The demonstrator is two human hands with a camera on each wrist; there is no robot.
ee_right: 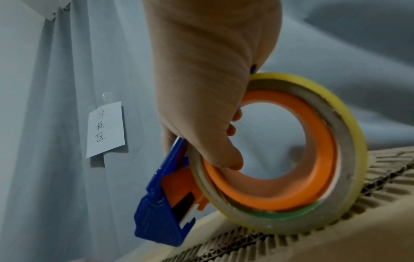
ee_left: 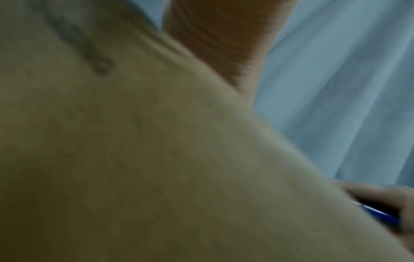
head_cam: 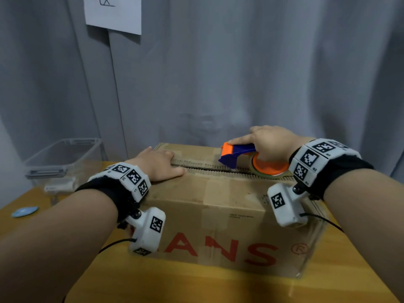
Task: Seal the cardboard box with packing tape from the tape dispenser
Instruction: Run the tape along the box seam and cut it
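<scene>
A brown cardboard box (head_cam: 218, 211) with red letters stands on the yellow table (head_cam: 153, 287), its top flaps closed along a middle seam (head_cam: 203, 169). My left hand (head_cam: 159, 166) presses flat on the flaps at the seam's left end. My right hand (head_cam: 269, 143) grips the blue and orange tape dispenser (head_cam: 238, 155), fingers through the roll's orange core (ee_right: 280, 159). The clear tape roll (ee_right: 325, 177) rests on the seam toward the right side, the blue cutter head (ee_right: 156, 221) pointing left. The left wrist view is filled by blurred cardboard (ee_left: 134, 159).
A clear plastic bin (head_cam: 63, 158) stands at the back left of the table, and a small blue disc (head_cam: 25, 211) lies near the left edge. A grey curtain (head_cam: 240, 62) hangs close behind the box, with a paper note (head_cam: 113, 14) pinned on it.
</scene>
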